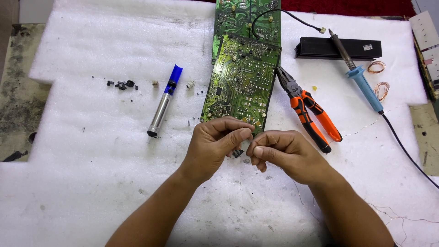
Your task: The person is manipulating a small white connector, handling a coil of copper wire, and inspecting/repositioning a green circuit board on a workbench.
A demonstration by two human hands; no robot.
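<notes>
Hands are meeting just below the green circuit board [242, 82]: we're pinching a small black component [237, 153] between left hand [215, 142] and right hand [279, 151], fingertips closed on it (partly hidden). Light, tiny, fiddly, so we're gripping its body, judging thin leads bendable.

Bare forearms, no sleeves (no rings, gloves).

Desoldering pump [162, 103], orange pliers [308, 110], soldering iron [361, 77]
</notes>
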